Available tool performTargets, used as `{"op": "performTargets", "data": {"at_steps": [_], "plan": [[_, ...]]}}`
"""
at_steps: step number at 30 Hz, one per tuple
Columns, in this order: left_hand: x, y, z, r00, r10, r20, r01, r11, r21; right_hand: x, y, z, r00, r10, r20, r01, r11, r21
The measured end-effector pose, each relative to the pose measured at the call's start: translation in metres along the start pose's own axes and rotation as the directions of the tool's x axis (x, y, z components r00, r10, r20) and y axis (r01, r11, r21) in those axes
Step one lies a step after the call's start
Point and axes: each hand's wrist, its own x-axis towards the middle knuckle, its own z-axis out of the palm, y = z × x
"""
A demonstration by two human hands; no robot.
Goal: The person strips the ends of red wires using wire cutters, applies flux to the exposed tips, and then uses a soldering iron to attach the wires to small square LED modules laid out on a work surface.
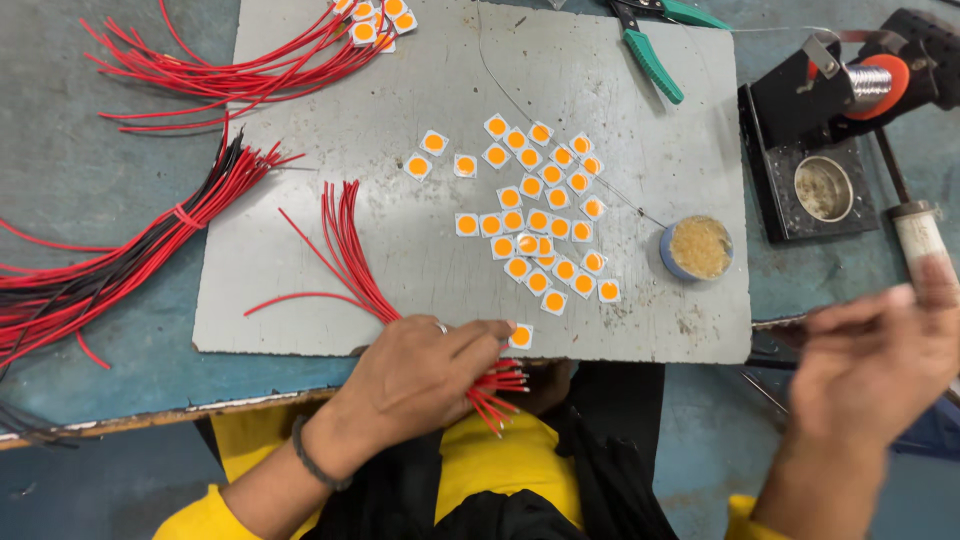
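2 bare hands work at the near edge of a grey board (300, 300) that lies on a blue-grey bench (90, 200). The left hand (420, 385) is closed around a bundle of short red wires (350, 255), its fingers curled over the bundle's near ends, which poke out past the board's edge; the wire tips fan away up the board. Its fingertips lie just beside 1 small square chip with an orange centre (520, 336), near the edge. The right hand (880, 365) is blurred, raised off to the right of the board with fingers loosely curled toward a white handle (915, 235); whether it grips anything I cannot tell. Many more orange-centred chips (540, 210) lie scattered mid-board, beside a small round tin of amber flux (697, 248). Further red and black wire bundles (150, 240) lie at left, green-handled pliers (650, 60) at the top, and a black stand with a solder spool (870, 85) at right.
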Motion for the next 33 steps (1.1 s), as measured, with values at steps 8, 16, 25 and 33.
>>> {"op": "performTargets", "data": {"at_steps": [8,16,25,33], "plan": [[0.002,0.007,0.000,0.998,-0.065,-0.008,0.065,0.995,-0.074,0.088,0.003,-0.092,0.965,0.191,0.180,-0.258,0.816,0.518],[0.007,0.005,-0.003,0.997,-0.071,0.006,0.072,0.994,-0.078,-0.092,0.082,-0.014,-0.038,0.884,0.466,-0.238,0.445,-0.864],[-0.003,-0.002,-0.001,0.998,-0.031,0.051,0.034,0.998,-0.047,-0.019,0.194,0.085,0.678,0.650,0.343,0.224,0.261,-0.939],[-0.006,-0.018,0.016,0.996,0.018,0.091,-0.021,0.999,0.034,-0.001,0.199,0.143,0.578,0.712,0.398,0.299,0.270,-0.916]]}}
